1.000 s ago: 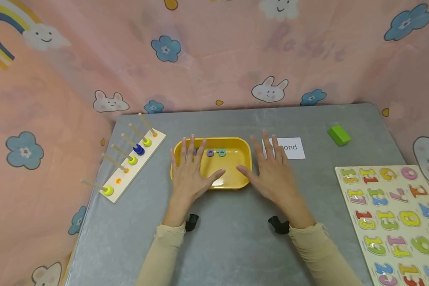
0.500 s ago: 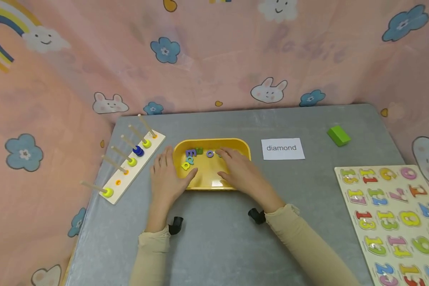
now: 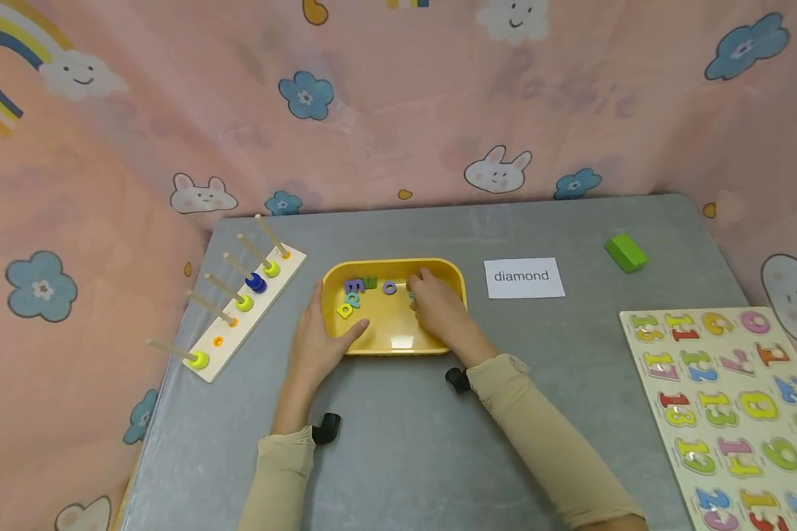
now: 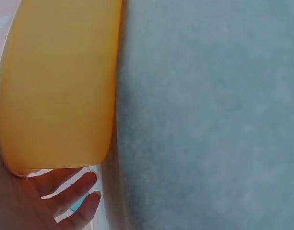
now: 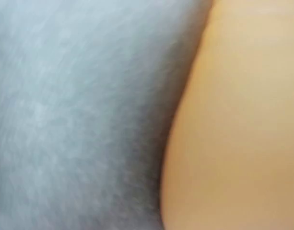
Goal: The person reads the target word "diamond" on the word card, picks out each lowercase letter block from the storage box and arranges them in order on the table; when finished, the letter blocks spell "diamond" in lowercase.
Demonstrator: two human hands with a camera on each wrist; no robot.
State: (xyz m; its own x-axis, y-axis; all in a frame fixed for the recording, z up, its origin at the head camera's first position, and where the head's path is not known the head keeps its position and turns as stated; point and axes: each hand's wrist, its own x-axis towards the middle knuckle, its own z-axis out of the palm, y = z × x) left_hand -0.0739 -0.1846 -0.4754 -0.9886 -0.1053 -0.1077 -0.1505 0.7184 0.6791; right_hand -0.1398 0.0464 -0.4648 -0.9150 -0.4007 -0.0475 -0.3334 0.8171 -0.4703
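Note:
A yellow tray (image 3: 385, 328) stands on the grey table and holds small coloured letters. At its left end is my left hand (image 3: 317, 346), thumb over the front rim and fingers bent round the outside wall; the left wrist view shows those fingers (image 4: 72, 199) beyond the wall. My right hand (image 3: 438, 306) reaches into the tray's right part, its curled fingertips on a teal letter (image 3: 412, 296) mostly hidden beneath them. To its left lie a purple ring-shaped letter (image 3: 389, 287), a purple m (image 3: 354, 285), a green letter (image 3: 370, 282), a teal letter (image 3: 352, 299) and a yellow letter (image 3: 344, 310).
A white card (image 3: 523, 278) printed "diamond" lies right of the tray. Beyond it sits a green block (image 3: 626, 253). A number puzzle board (image 3: 704, 354) covers the front right. A pegboard with rings (image 3: 259, 302) stands at the left. Behind the table hangs a pink patterned curtain (image 3: 385, 110).
My left hand has moved from above the tray to its left end. My right hand has come from beside the card into the tray, its fingers curling down over the teal letter.

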